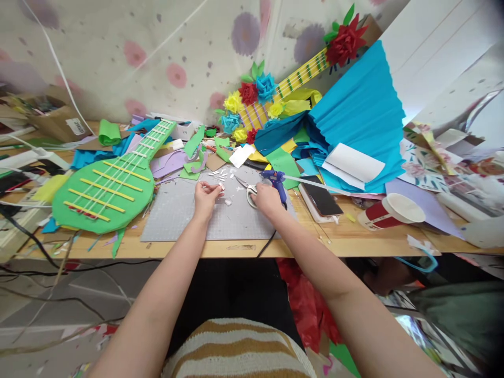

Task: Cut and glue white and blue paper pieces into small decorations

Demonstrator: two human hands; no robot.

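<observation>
My left hand (207, 197) is over the grey cutting mat (169, 223), its fingertips closed on a small white piece (221, 187). To the right, my right hand (269, 199) is curled at the handles of a pair of scissors (251, 195), whose blades point up and left over the mat. Part of the handles is hidden by my fingers. Just beyond that hand lies a blue glue gun (274, 178), its cord running toward the table's front edge. Several small white scraps (224, 173) are scattered on the mat between and beyond my hands.
A green paper lute shape (108, 191) lies at left. Behind stands a yellow paper guitar neck (301, 79) with paper flowers. Blue crepe paper (360, 113), a phone (322, 197) and a red-and-white paper cup (389, 211) are at right. Green offcuts (283, 163) lie behind the mat.
</observation>
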